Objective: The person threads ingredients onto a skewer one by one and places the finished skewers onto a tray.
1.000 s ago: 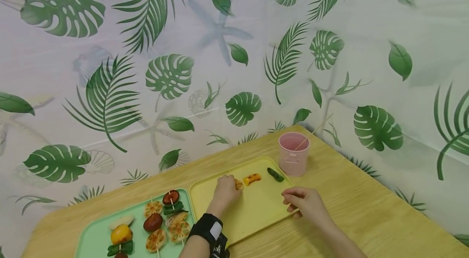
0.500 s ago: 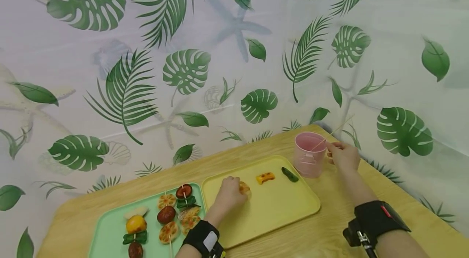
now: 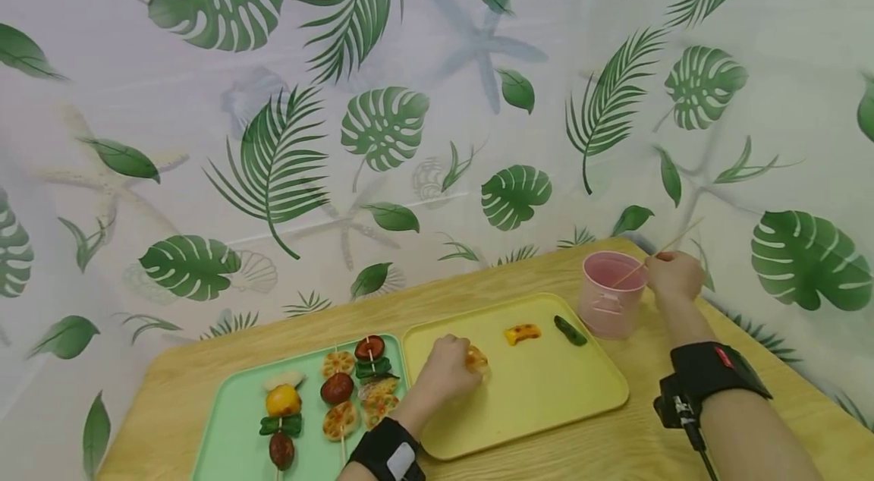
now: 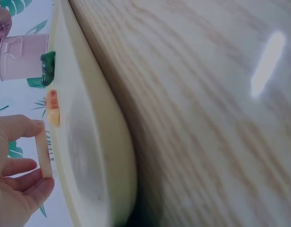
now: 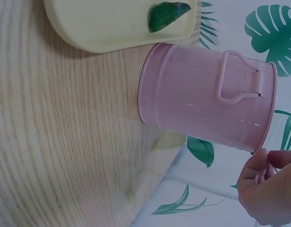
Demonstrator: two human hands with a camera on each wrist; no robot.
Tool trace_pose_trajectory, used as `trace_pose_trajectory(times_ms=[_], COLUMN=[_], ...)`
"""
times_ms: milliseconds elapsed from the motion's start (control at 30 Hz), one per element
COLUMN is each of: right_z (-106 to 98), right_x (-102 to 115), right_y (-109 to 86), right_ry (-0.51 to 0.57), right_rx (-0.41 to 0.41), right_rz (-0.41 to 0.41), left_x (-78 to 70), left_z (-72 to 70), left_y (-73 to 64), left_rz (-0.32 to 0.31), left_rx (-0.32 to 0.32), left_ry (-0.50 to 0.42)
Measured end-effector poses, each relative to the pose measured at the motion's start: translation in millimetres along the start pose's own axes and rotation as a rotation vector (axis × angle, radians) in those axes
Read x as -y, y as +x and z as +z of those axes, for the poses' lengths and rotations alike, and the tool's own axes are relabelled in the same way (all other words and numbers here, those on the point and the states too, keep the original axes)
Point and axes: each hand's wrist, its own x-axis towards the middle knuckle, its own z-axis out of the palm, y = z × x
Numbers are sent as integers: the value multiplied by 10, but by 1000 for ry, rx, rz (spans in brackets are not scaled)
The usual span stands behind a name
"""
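Note:
My left hand (image 3: 452, 369) is over the yellow tray (image 3: 539, 409) and pinches a round slice that looks like lotus root (image 3: 476, 359). Seen edge-on in the left wrist view, the slice (image 4: 43, 152) stands between thumb and fingers. At the pink bucket (image 3: 610, 310), my right hand (image 3: 677, 276) pinches a thin wooden skewer (image 3: 631, 273) whose lower part leans inside. The right wrist view has the thumb and fingertips together beside the bucket's rim; the skewer is hardly visible there. A browned yellow-orange piece (image 3: 523, 334) and a dark green pepper piece (image 3: 570, 330) lie on the yellow tray.
A mint green tray (image 3: 228, 420) adjoins the yellow one on the left and holds several loaded skewers, with a mushroom slice (image 3: 369, 348) on one. The wooden table (image 3: 505, 458) meets a leaf-patterned wall covering (image 3: 382, 185) behind.
My right hand has moved from the yellow tray's right edge to the bucket and taken hold of the skewer. The left hand stays at the slice. The head view has shifted rightward across the scene's left.

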Motion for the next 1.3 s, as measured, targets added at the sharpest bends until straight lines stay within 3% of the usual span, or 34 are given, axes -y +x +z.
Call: trace_pose_trajectory(times_ms=[100,233,367,467,567,667,733,867,1000,1167,1300], right_z=[-12,-34,-129,-242,-352,-435,-453,-361,-97,284,456], right_x=[-14,-4,85,214,341,405,402,286,37,-205,-206], right_y=[-12,-43,-98,-187,-338,-548,-720,-1103,-1501,-1980,-2242], right_ry=[5,-27,-17,107,332,504,514,382,275,121,50], right_rx=[-4,-14,-113,-230,-307,-313,-290,-199,20,295,451], right_rz=[-24,-117,-203,-259,-348,-436,-470,-533,-570,-479,-405], left_x=[-13,-22,-20,-1,32,73,104,182,260,338,410], left_z=[-11,-30,-48,-63,-94,-140,-176,-244,-333,-433,-447], left_y=[-24,-43,-59,-83,-117,-158,-183,-249,-332,-428,-502], left_rz=[-1,-2,2,11,18,17,23,56,94,127,143], left_rx=[10,1,0,3,1,6,14,41,77,101,78], left_ry=[-1,-7,-42,-75,-112,-138,-144,-176,-288,-360,-348])
